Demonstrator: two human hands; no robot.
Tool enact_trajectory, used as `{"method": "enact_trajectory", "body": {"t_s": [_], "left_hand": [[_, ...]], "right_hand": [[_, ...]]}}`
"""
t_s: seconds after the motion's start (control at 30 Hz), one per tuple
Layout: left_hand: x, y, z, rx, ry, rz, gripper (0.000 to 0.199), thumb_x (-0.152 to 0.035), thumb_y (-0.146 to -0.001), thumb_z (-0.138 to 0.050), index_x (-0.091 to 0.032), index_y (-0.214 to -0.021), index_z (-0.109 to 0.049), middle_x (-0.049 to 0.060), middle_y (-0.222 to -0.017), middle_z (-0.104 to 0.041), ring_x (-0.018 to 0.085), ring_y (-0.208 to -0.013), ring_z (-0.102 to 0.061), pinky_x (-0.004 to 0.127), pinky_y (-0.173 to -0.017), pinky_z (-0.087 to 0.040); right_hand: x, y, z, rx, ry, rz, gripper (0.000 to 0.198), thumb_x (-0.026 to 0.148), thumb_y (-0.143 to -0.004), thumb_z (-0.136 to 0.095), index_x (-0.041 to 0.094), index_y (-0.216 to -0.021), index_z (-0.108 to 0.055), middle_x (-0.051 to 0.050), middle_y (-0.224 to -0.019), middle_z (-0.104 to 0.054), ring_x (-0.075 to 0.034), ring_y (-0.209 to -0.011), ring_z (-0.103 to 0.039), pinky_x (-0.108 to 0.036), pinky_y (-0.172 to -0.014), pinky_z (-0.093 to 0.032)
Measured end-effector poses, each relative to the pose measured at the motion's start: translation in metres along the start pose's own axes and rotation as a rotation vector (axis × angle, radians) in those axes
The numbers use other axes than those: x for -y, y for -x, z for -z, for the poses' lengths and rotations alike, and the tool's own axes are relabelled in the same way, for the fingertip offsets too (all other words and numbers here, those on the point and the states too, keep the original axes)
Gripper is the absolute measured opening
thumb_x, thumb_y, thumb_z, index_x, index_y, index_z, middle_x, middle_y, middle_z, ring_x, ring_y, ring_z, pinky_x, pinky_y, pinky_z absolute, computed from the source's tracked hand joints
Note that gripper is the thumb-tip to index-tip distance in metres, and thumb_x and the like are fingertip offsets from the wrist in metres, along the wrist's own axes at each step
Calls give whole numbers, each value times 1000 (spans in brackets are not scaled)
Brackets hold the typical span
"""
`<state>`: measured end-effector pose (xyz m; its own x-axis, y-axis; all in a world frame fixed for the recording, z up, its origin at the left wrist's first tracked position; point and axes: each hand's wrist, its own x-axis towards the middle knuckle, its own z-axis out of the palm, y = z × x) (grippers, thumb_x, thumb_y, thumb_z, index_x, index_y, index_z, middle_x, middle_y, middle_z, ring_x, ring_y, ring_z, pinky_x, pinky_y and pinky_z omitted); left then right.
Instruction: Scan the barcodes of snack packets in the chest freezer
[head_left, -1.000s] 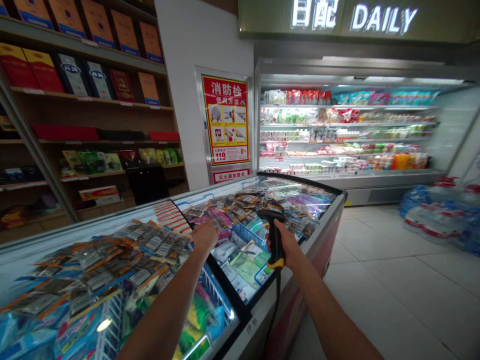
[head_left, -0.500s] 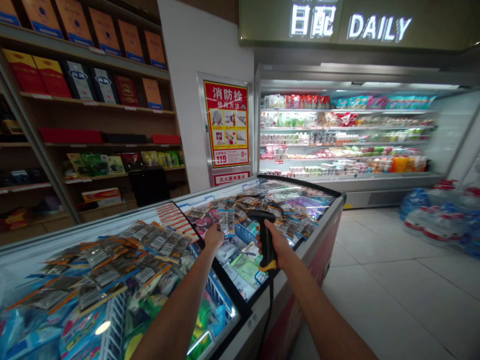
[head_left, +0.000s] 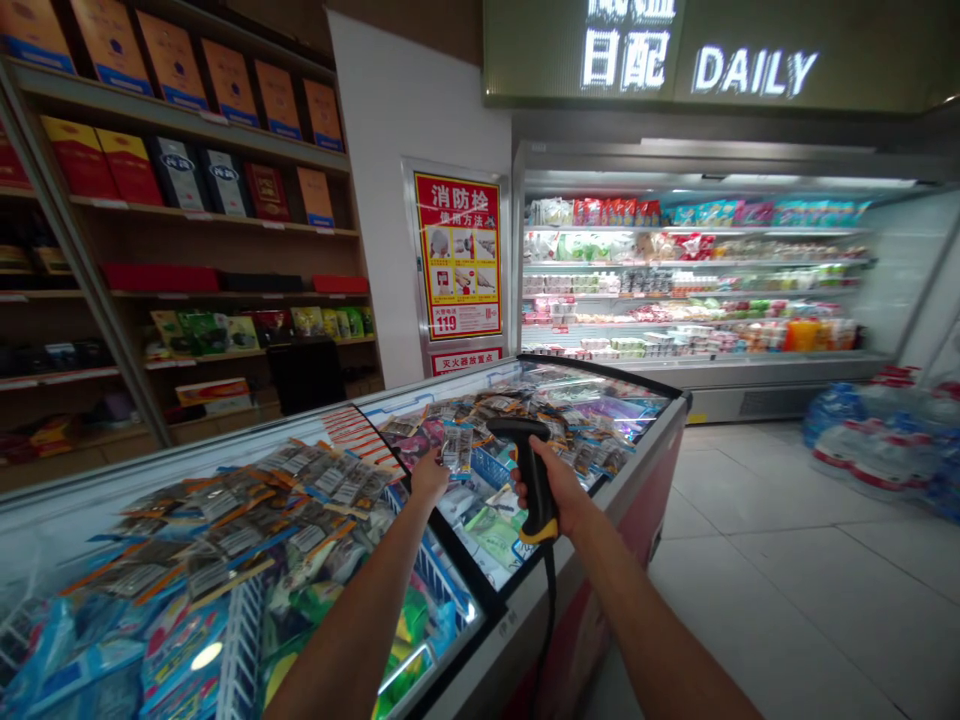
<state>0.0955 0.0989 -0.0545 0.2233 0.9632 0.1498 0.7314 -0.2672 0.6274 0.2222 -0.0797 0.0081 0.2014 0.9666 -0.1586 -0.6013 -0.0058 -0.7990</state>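
My right hand is wrapped around the grip of a black and yellow barcode scanner. The scanner's head points left, and its cable hangs down in front of the freezer. My left hand is closed on the edge of a small packet, whose barcode label faces the scanner. Both hands are above the chest freezer. Many similar packets lie spread over its glass top on the left, and more packets cover the far part.
Bagged goods and blue baskets show inside the freezer. Behind stand shelves of boxes on the left and a lit refrigerated display. Water bottles stand on the tiled floor at right.
The view has shifted slightly, so the surroundings appear a little lower and further right. Both hands keep their holds, with the packet and scanner in nearly the same places.
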Motion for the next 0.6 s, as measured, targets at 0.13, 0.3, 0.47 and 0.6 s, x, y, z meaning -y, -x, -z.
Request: {"method": "enact_trajectory", "body": {"t_s": [0.13,0.3,0.47,0.6], "left_hand": [[4,2,3,-9,9,-21,35,-9,-67,-50,-16,-101,-59,6,-92,-66,16,-81,-59,22,-64,-39],[1,6,9,-10,-72,-28,31,-9,-69,-50,-17,-97,-59,6,-94,-66,16,-86,-59,21,-67,-39],[0,13,19,-8,-86,-16,35,-9,-68,-51,-18,-102,-58,5,-95,-66,16,-87,-59,20,-67,-39],[15,20,35,-41,-114,-20,30,-11,-71,-48,-18,-99,-59,5,-95,-66,17,-88,-59,22,-68,-39]], "right_hand": [[-2,0,-2,49,25,-17,31,44,-81,-42,15,-76,-52,1,-50,-53,-8,-37,-47,-20,-34,-39],[0,0,-5,71,18,-17,32,44,-82,-41,15,-76,-52,1,-50,-53,-9,-37,-48,-20,-34,-38],[3,3,-8,47,16,-6,31,44,-81,-42,15,-77,-52,1,-49,-52,-9,-36,-48,-19,-33,-38],[0,4,-11,27,25,10,30,43,-81,-43,15,-73,-51,1,-48,-52,-9,-37,-47,-19,-34,-38]]}}
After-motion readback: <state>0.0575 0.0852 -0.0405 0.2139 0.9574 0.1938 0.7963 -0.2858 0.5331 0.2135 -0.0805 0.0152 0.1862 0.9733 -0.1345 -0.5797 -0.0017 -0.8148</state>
